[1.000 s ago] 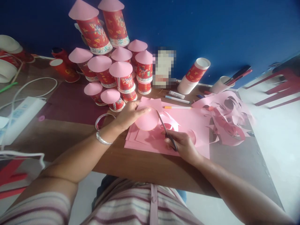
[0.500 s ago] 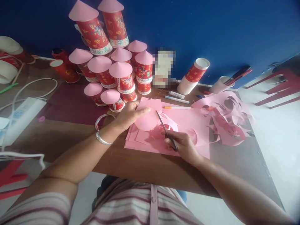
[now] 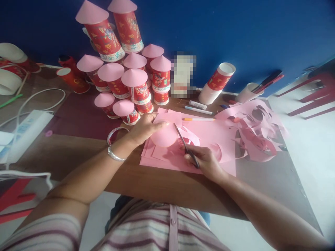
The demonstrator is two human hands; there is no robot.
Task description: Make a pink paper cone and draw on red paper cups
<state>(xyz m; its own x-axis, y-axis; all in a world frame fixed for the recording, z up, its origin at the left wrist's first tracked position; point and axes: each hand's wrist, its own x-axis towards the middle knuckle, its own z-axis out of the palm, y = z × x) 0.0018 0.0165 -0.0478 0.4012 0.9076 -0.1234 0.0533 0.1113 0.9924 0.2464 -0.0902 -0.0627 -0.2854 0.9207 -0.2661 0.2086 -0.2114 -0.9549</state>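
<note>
My left hand (image 3: 144,129) pinches a round pink paper piece (image 3: 164,136) near its upper left edge, thumb on top. In my right hand (image 3: 205,161) is a pair of scissors (image 3: 186,145), its dark handles in my fingers and its blades pointing up and left at the right edge of the round piece. Their blades look nearly closed. A curled pink offcut (image 3: 188,136) lies just behind the blades. Beneath both hands are stacked pink paper sheets (image 3: 151,161) on the brown table (image 3: 167,184).
Red decorated cups with pink cone tops (image 3: 134,78) stand stacked at the back left. Pink scraps (image 3: 258,130) are heaped on the right. Behind the sheets lie an orange-and-white pen (image 3: 198,119) and a glue stick (image 3: 197,105). A pen cup (image 3: 250,92) and stacked paper cups (image 3: 217,83) stand behind.
My hands, the round paper and the scissors hold almost the same pose. The whole view has shifted very slightly.
</note>
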